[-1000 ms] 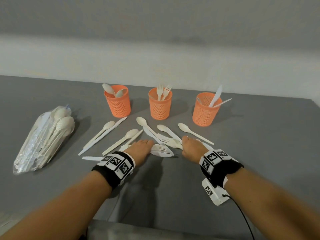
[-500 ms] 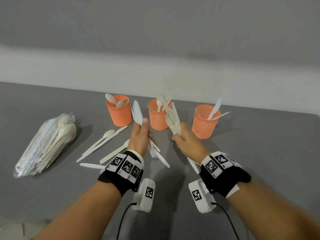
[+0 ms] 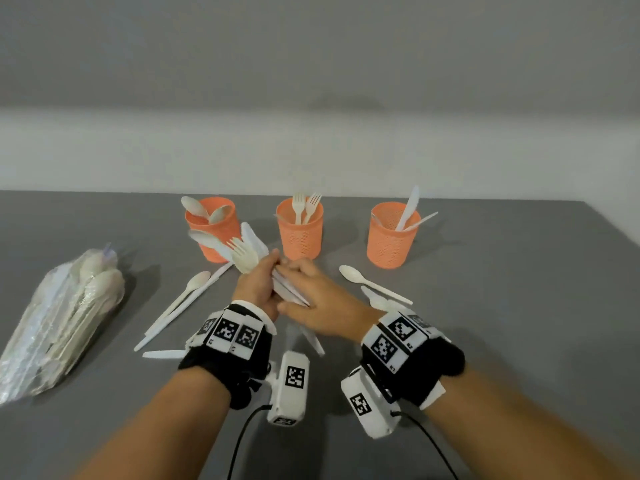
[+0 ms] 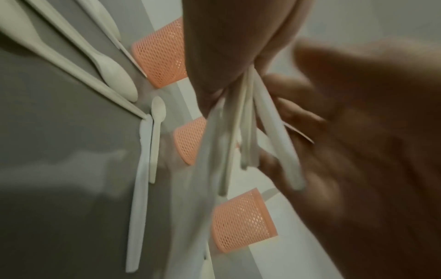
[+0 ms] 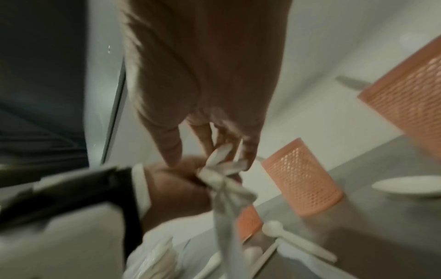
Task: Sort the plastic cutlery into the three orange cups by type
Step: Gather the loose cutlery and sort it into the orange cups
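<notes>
Three orange mesh cups stand in a row: the left cup holds spoons, the middle cup forks, the right cup knives. My left hand grips a mixed bunch of white cutlery, whose spoon, fork and knife heads fan up and left in front of the left cup. My right hand lies against the left one and pinches the bunch's handles between fingers and thumb. In the right wrist view the fingertips close on the handle ends.
Loose pieces lie on the grey table: a spoon right of the hands, a spoon and knife to the left, a knife near my left wrist. A clear bag of cutlery lies far left.
Both hands rose from the pile, each with its own cutlery. They have since come together, and the pieces now sit as one bunch in the left hand.
</notes>
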The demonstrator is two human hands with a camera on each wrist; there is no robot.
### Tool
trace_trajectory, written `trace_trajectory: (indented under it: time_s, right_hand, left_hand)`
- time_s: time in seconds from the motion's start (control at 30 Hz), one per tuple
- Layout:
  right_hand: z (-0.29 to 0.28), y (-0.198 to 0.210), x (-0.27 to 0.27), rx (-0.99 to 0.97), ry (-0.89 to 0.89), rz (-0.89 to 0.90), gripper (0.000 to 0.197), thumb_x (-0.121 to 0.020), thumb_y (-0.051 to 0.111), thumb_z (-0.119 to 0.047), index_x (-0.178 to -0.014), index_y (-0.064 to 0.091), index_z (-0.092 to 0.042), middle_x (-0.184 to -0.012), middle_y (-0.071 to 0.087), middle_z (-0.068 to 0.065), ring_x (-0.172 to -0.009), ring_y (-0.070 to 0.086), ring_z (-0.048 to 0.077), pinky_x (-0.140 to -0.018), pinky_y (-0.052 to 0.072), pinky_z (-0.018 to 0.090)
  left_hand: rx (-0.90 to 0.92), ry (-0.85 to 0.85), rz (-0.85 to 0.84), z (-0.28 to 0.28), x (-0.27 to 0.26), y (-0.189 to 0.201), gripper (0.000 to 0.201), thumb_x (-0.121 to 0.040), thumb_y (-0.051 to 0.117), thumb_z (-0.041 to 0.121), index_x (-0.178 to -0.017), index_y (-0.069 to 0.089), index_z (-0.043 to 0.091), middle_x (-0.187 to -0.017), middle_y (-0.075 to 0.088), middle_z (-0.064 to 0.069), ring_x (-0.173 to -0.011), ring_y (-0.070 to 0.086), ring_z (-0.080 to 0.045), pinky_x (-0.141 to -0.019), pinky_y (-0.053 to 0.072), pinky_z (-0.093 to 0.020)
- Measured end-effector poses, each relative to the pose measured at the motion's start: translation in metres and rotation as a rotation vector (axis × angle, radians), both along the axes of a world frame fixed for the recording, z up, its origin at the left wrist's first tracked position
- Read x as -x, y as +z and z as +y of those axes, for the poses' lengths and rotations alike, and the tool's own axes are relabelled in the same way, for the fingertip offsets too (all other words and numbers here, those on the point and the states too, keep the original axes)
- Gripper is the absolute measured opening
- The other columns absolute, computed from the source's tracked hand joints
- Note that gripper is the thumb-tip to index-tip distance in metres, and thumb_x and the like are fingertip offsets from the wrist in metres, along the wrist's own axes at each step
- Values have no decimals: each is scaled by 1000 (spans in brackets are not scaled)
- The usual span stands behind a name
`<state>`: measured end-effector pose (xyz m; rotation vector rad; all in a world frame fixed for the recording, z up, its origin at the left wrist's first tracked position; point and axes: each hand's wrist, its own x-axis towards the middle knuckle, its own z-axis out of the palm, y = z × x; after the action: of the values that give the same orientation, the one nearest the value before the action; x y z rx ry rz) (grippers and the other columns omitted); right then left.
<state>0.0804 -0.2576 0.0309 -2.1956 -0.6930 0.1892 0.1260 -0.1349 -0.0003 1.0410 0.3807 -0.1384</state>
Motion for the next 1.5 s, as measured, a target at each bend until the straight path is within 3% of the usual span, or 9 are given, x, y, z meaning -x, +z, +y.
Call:
trace_trajectory:
  time_s: [0.13, 0.2, 0.33, 0.5, 0.73, 0.87, 0.97, 1.2, 1.5]
  right_hand:
    - [-62, 4, 2, -17, -325, 64, 43, -87, 61, -17, -128, 50, -8, -109, 47, 4, -96, 50, 16, -85, 41, 24]
    - [-104, -4, 5, 298, -555, 151, 47, -82, 67, -32, -119, 53, -5, -112, 49, 9, -102, 53, 24, -90, 43, 34]
    - [-134, -25, 18, 939, -514, 392, 55, -74, 70, -46, -111, 58, -7, -115, 58, 11, -109, 54, 27, -87, 41, 29]
    - [-114, -47, 11, 763, -613, 369, 26, -77, 62, -25, -99, 61, -9, -88, 60, 6, -89, 63, 27, -69, 44, 26]
    - [-78, -64, -4, 931, -571, 296, 41, -87, 47, -9, -126, 39, 2, -135, 41, 19, -125, 42, 36, -103, 39, 39]
    - [-78, -62, -8, 830, -524, 307, 36, -87, 42, 0, -123, 40, 4, -133, 41, 24, -122, 44, 36, -99, 38, 38]
    - [-78, -60, -9, 823, -472, 282, 32, -90, 37, 1, -122, 41, 4, -130, 45, 24, -119, 47, 36, -95, 38, 37]
    - [-84, -45, -37, 638, -461, 77, 30, -95, 39, -7, -123, 43, 1, -116, 40, 18, -95, 48, 30, -86, 40, 36]
    - [-61, -65, -46, 793, -480, 136, 30, -93, 43, -10, -119, 49, 2, -126, 50, 21, -117, 47, 34, -93, 39, 36]
  left_hand:
    - [78, 20, 0, 21, -11, 6, 27, -93, 52, 23, -67, 45, 17, -42, 45, 6, -39, 46, -6, -49, 47, -21]
    - [75, -1, -31, 25, -11, 13, 31, -94, 49, 22, -65, 43, 18, -38, 42, 8, -35, 43, -5, -45, 44, -17]
    - [38, -61, -60, 25, -13, 11, 27, -93, 52, 20, -67, 43, 17, -40, 45, 8, -38, 44, -6, -47, 44, -20]
    - [-5, -108, -120, 24, -7, 11, 26, -91, 54, 16, -67, 47, 17, -43, 46, 7, -43, 45, -8, -49, 44, -21]
    - [-88, -123, -161, 43, 1, 18, 28, -91, 54, 17, -64, 45, 15, -44, 48, 6, -41, 48, -8, -58, 42, -28]
    - [-96, -96, -121, 60, 5, 18, 23, -90, 56, 19, -69, 49, 16, -44, 50, 7, -40, 50, -7, -65, 41, -35]
    - [-119, -76, -110, 70, 7, 17, 27, -91, 56, 18, -65, 48, 14, -43, 49, 6, -39, 48, -8, -69, 45, -37]
    - [-109, -36, -111, 79, 8, 19, 21, -91, 55, 15, -71, 49, 14, -52, 48, 3, -39, 48, -6, -43, 46, -17]
    - [-150, 9, -94, 94, 15, 19, 20, -90, 56, 17, -71, 50, 17, -47, 50, 7, -42, 49, -6, -52, 43, -21]
